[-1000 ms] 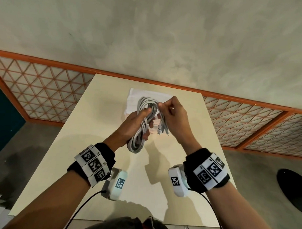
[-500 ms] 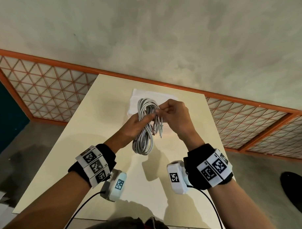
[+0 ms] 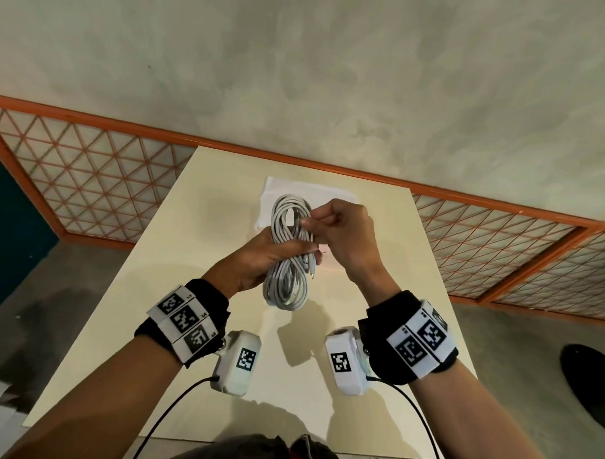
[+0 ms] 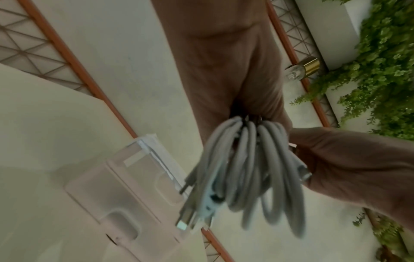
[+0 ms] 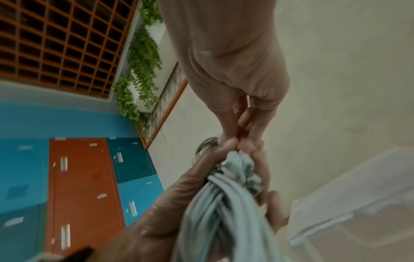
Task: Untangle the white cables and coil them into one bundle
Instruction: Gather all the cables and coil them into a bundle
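A coil of white cables (image 3: 285,287) hangs above the beige table (image 3: 166,302). My left hand (image 3: 288,248) grips it round its middle, thumb laid across the strands. My right hand (image 3: 314,223) pinches strands on the coil's upper right side with thumb and forefinger. Several plug ends (image 3: 311,265) dangle just under the left thumb. The left wrist view shows the loops (image 4: 257,168) hanging from my left fingers, with the right hand (image 4: 347,168) beside them. In the right wrist view my right fingertips (image 5: 230,141) meet the left hand (image 5: 179,203) at the top of the bundle (image 5: 224,203).
A white sheet of paper (image 3: 275,189) and a clear plastic case (image 4: 125,195) lie on the table under the hands. An orange-framed lattice railing (image 3: 87,188) runs behind the table. A dark round object (image 3: 594,384) sits on the floor to the right.
My right hand has slid up from the plug ends to the coil's upper strands, and the plugs now dangle free. The left hand keeps its grip on the coil.
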{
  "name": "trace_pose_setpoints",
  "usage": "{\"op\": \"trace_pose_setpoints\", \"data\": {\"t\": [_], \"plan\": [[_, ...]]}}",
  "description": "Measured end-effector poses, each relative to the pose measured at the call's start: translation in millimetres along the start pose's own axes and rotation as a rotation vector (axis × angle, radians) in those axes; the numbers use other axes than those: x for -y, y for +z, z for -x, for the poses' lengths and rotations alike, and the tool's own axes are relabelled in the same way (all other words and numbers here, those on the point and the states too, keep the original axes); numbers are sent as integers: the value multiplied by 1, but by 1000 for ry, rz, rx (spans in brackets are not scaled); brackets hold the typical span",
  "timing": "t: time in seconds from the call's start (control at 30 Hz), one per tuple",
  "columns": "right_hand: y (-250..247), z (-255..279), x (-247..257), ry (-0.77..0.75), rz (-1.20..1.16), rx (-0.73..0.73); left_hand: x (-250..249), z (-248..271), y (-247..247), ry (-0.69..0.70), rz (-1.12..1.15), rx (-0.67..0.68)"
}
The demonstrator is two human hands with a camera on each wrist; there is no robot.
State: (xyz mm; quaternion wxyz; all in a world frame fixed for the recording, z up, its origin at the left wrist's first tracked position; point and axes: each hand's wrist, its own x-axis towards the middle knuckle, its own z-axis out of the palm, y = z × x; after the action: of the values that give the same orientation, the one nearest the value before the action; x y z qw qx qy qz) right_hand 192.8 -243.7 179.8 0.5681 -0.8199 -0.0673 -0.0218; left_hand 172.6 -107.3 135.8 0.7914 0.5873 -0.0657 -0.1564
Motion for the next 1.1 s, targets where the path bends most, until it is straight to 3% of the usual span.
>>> {"op": "trace_pose_setpoints", "data": {"t": [0.1, 0.2, 0.23, 0.37, 0.43, 0.57, 0.8, 0.93, 1.1], "plan": [[-8, -2, 2, -108, 87, 1, 1, -1, 3, 28, -15, -60], [-12, -3, -13, -2, -16, -53, -3, -1, 6, 55, 81, -53], [-11, -1, -18, 78, -82, 15, -6, -1, 8, 66, 143, -37], [-4, 8, -27, 283, -411, 571, -9, -6, 14, 101, 201, -17], [-5, 10, -25, 344, -503, 698, -7, -9, 10, 92, 181, -36], [-9, 10, -20, 359, -426, 873, -7, -8, 4, 58, -9, 19], [-5, 8, -15, 381, -218, 881, -13, -7, -2, 34, -242, 46], [3, 11, -16, 362, -104, 788, -8, -7, 0, 40, -254, 15], [18, 21, -20, 378, -184, 583, -7, -9, -2, 14, -226, -20]]}}
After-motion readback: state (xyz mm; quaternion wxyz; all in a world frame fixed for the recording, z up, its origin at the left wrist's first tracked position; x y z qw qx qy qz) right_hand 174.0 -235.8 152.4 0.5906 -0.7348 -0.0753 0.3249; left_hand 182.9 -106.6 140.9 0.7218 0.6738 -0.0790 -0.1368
